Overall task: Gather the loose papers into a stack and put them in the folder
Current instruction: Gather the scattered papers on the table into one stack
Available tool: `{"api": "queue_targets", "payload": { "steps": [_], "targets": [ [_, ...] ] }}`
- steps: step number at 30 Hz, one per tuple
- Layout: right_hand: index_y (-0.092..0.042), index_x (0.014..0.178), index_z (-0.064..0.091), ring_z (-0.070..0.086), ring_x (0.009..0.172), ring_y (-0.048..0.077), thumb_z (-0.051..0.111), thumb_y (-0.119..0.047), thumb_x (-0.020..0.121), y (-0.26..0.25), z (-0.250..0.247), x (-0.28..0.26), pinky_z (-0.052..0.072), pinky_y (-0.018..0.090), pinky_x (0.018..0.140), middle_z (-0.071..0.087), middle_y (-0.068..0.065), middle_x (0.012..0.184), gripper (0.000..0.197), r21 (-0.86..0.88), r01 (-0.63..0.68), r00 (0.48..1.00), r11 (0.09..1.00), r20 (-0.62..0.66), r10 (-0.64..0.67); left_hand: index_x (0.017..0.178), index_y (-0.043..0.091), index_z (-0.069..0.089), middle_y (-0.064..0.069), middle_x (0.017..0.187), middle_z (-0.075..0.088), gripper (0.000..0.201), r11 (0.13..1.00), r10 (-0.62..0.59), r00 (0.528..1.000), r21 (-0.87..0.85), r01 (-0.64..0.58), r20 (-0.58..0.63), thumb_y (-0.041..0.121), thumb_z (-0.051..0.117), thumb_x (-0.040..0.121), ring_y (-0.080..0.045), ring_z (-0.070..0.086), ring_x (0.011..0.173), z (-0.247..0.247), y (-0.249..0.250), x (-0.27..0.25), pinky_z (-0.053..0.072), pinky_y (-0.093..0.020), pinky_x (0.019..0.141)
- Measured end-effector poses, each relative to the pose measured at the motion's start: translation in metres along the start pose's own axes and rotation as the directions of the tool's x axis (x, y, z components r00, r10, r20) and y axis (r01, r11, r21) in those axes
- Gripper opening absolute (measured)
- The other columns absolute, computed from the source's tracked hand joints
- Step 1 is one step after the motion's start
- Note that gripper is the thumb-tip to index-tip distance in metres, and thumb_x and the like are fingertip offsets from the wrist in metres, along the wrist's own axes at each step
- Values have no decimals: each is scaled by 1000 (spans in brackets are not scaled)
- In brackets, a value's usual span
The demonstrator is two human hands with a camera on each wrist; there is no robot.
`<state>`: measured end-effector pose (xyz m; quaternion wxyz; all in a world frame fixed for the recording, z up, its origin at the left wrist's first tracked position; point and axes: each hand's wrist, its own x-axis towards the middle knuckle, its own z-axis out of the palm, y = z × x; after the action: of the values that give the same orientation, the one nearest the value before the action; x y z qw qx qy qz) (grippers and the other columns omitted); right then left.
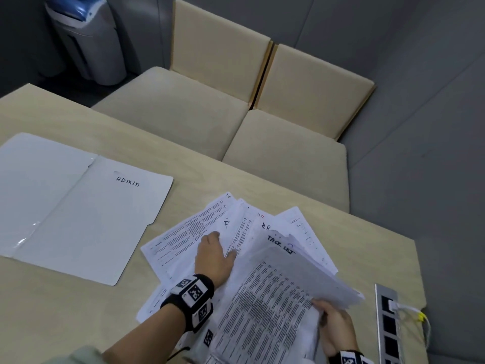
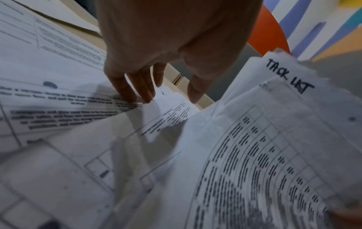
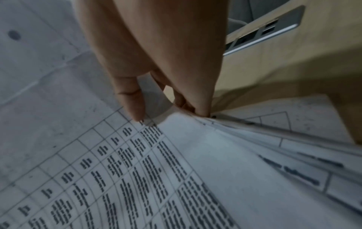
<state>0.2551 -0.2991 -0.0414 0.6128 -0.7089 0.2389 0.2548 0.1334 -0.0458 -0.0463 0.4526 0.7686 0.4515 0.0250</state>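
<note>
Beige table (image 1: 78, 122) carries everything. Right hand (image 1: 334, 325) pinches the near edge of a raised sheaf of papers (image 1: 275, 298), thumb on top; left hand (image 1: 214, 256) lies flat, fingers (image 2: 137, 89) straight, on the fanned sheets beyond it. To square the stack, the left hand should probably sweep those strays rightward under the sheaf. Well left of that hand, the open folder (image 1: 86, 216) marked ADMIN holds nothing.
</note>
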Motion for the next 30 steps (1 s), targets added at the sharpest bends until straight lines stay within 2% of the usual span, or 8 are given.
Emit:
{"api": "queue_targets", "payload": {
  "steps": [4,13,16,20,23,25,28,30],
  "targets": [
    [10,110,62,59,89,34,60,14,81,1,4,-1,47,39,76,66,17,102,29,9,-52,998,999,27,51,132,6,45,-11,131,48,62,991,10,994,133,-25,112,45,65,88,-26,53,115,3,-1,3,48,-35,97],
    [8,82,59,58,77,39,65,7,64,3,7,-2,49,48,73,59,22,85,19,-1,-174,984,985,47,174,96,19,67,0,110,39,72,937,192,962,256,-238,193,84,49,68,-18,52,92,-2,-1,-10,49,-33,82],
    [13,83,57,51,73,36,78,-1,44,9,3,6,46,46,70,51,21,84,46,51,-167,983,985,91,162,100,20,74,5,122,48,43,952,287,923,34,-305,255,56,67,77,-15,56,101,-2,3,-14,48,-36,89],
    [4,128,53,58,115,52,68,13,62,3,1,-7,40,63,106,63,30,124,68,207,-90,985,974,162,56,78,16,69,2,83,65,12,825,384,756,-565,-23,529,24,74,85,-18,61,74,-19,18,-27,48,-31,74],
    [9,122,59,65,100,49,53,18,70,-5,1,-22,53,56,90,69,33,108,53,160,-98,974,982,220,61,68,22,69,-4,82,64,20,809,371,663,-576,113,650,6,72,81,-23,60,78,-30,20,-30,49,-30,74],
    [13,110,59,65,82,43,45,21,73,-12,2,-24,54,47,76,71,25,84,40,133,-82,970,988,240,49,84,20,70,-7,93,63,15,897,292,714,-442,27,636,7,71,78,-26,62,85,-29,17,-30,53,-37,78],
    [16,119,56,60,102,51,71,5,48,-12,-2,-21,45,60,97,66,33,108,74,201,-32,984,979,178,-4,126,16,56,-5,124,55,51,988,126,933,38,-147,336,3,62,77,-22,59,111,-19,6,-27,52,-36,93],
    [9,109,66,64,103,52,68,5,52,-8,-8,-18,48,62,96,67,34,112,58,249,-34,988,968,156,-6,134,15,49,-6,132,49,55,968,140,980,188,-165,143,3,57,80,-24,53,118,-15,2,-22,47,-38,98]
  ]
}}
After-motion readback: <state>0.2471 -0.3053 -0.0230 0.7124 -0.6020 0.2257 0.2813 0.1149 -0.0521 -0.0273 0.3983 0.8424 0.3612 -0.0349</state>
